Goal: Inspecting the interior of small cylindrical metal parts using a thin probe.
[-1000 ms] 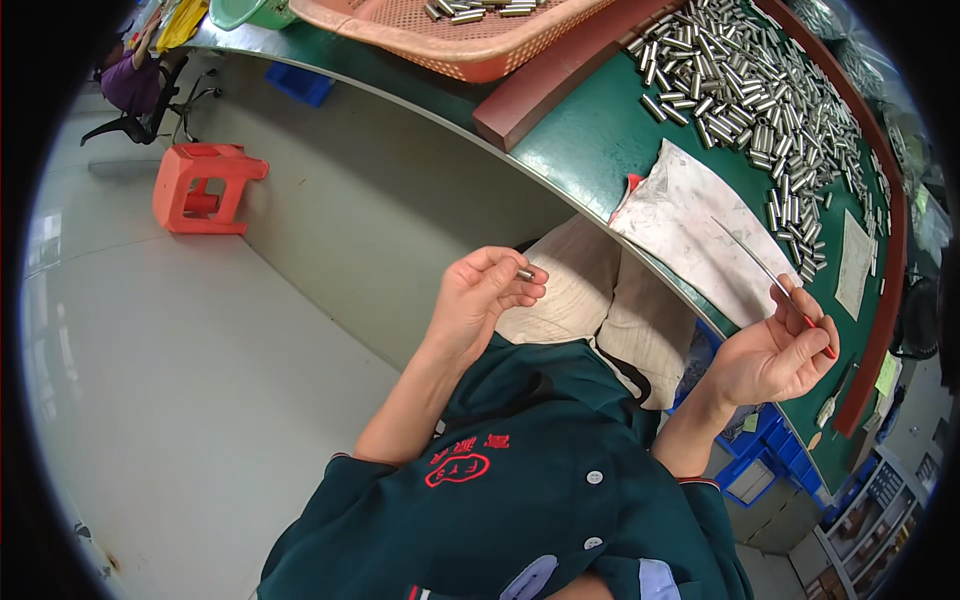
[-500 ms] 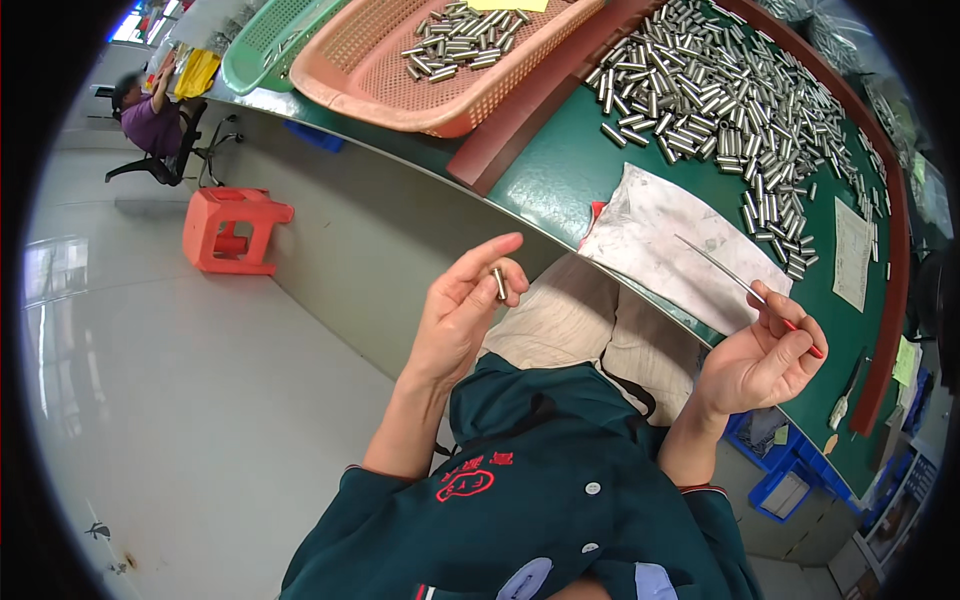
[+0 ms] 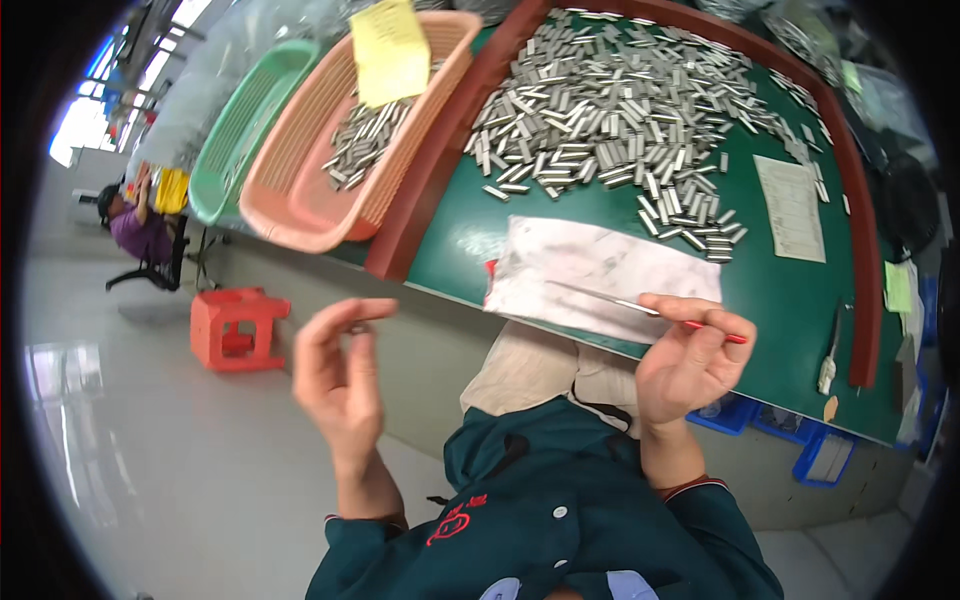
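Grey-floored workroom, seen from above through a round fisheye view, with a green-topped bench (image 3: 450,250) curving across the upper right. A smudged white cloth (image 3: 605,258) lies along its near edge, with a bit of red showing at the cloth's left end.

Just beyond the cloth spreads a large heap of short, shiny metal cylinders (image 3: 630,110), the nearest ones lying close to its far right corner. Left of the cloth, a red-brown rail (image 3: 405,235) bounds the heap; further left are a pink basket (image 3: 300,238) with more cylinders and a yellow note (image 3: 390,45), then a green basket (image 3: 203,205). Right of the cloth lie a printed paper (image 3: 790,208) and a slim tool with a whitish handle (image 3: 827,375).

The person's right hand (image 3: 690,360) is at the near right part of the cloth, palm turned up. Its grip is closed, thumb against fingers, on a thin red-handled tool (image 3: 618,301) whose metal shaft points leftward over the cloth.

The left hand (image 3: 345,375) is well to the left of the cloth, out past the bench edge. Its grip is partly curled, index finger stretched toward the right, thumb raised near it; blur makes it impossible to tell whether it has hold of anything.

Further left of the cloth, past that hand, stand a red stool (image 3: 212,330) and a seated person in purple (image 3: 145,235).
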Motion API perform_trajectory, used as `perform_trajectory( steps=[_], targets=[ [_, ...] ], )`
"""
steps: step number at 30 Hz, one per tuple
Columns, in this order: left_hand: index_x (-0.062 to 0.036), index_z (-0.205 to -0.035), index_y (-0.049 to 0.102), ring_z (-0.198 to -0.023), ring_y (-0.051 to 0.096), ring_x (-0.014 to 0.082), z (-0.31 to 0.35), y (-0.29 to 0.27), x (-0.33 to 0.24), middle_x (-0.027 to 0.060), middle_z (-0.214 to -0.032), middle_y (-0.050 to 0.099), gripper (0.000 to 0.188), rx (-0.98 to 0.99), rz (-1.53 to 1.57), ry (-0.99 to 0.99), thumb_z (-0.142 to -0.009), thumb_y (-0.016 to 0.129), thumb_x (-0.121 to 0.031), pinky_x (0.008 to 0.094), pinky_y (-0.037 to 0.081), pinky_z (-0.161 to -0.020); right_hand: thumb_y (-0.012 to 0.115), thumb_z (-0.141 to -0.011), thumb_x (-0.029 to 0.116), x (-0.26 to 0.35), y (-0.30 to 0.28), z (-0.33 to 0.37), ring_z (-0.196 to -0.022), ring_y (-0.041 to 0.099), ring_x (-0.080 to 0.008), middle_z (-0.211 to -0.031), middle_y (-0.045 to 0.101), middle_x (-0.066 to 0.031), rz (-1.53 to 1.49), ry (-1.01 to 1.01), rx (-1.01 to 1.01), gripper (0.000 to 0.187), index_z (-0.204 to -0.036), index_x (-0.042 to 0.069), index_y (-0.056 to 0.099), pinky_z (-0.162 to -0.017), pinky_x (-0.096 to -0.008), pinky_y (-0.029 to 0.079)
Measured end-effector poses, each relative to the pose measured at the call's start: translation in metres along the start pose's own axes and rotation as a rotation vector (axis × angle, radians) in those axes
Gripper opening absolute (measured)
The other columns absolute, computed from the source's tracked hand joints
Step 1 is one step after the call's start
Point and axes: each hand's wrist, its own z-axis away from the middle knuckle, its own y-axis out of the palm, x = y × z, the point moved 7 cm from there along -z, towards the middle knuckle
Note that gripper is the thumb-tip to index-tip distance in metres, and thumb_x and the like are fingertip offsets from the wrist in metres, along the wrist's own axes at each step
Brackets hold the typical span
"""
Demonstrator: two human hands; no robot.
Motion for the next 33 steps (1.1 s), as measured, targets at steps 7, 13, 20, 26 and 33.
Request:
perform_trajectory(
  steps=[7, 13, 20, 26, 33],
  targets=[
    [-0.0007, -0.104, 0.054, -0.085, 0.056, 0.0214, -0.098, 0.009, -0.005, 0.0113, -0.091, 0.059, 0.025, 0.181, -0.809, 0.299, -0.081, 0.046, 0.004, 0.0267, 0.043, -0.072, 0.033, -0.09, 0.004, 0.005, 0.001, -0.002, -0.071, 0.061, -0.0281, -0.079, 0.058, -0.0223, 0.008, 0.011, 0.035, 0.006, -0.094, -0.001, 0.033, -0.068, -0.0362, 0.052],
    [0.002, -0.094, 0.057, -0.083, 0.055, 0.0265, -0.115, 0.029, -0.026, 0.0127, -0.091, 0.058, 0.017, -0.022, -0.809, 0.485, -0.078, 0.054, -0.003, 0.0335, 0.041, -0.075, 0.033, -0.09, 0.002, 0.004, 0.002, -0.004, -0.074, 0.061, -0.0267, -0.082, 0.058, -0.0214, -0.005, 0.004, 0.074, 0.006, -0.096, -0.001, 0.034, -0.071, -0.0359, 0.051],
    [0.0001, -0.079, 0.059, -0.073, 0.052, 0.0219, -0.075, 0.17, -0.053, 0.0076, -0.075, 0.053, 0.015, 0.726, -0.219, 0.595, -0.065, 0.062, 0.003, 0.0307, 0.041, -0.065, 0.035, -0.089, -0.001, 0.002, 0.002, -0.003, -0.078, 0.06, -0.0253, -0.085, 0.057, -0.0214, -0.037, 0.032, 0.095, 0.006, -0.095, -0.001, 0.035, -0.074, -0.0358, 0.05],
    [-0.0015, -0.074, 0.06, -0.074, 0.048, 0.0233, -0.058, 0.229, -0.049, 0.0069, -0.074, 0.05, 0.011, 0.946, -0.287, 0.808, -0.064, 0.062, -0.002, 0.0334, 0.04, -0.067, 0.035, -0.089, -0.001, 0.004, 0.005, -0.001, -0.079, 0.059, -0.0248, -0.086, 0.056, -0.0223, -0.026, 0.043, 0.089, 0.006, -0.095, -0.002, 0.035, -0.076, -0.0353, 0.05],
    [-0.0009, -0.076, 0.055, -0.076, 0.048, 0.0262, -0.067, 0.203, -0.061, 0.0083, -0.076, 0.05, 0.012, 0.862, -0.303, 0.756, -0.066, 0.061, -0.002, 0.0339, 0.039, -0.069, 0.035, -0.089, -0.002, 0.005, 0.004, -0.002, -0.078, 0.059, -0.0251, -0.086, 0.056, -0.0221, -0.02, 0.039, 0.1, 0.006, -0.095, -0.003, 0.035, -0.075, -0.0355, 0.05]
  ],
)
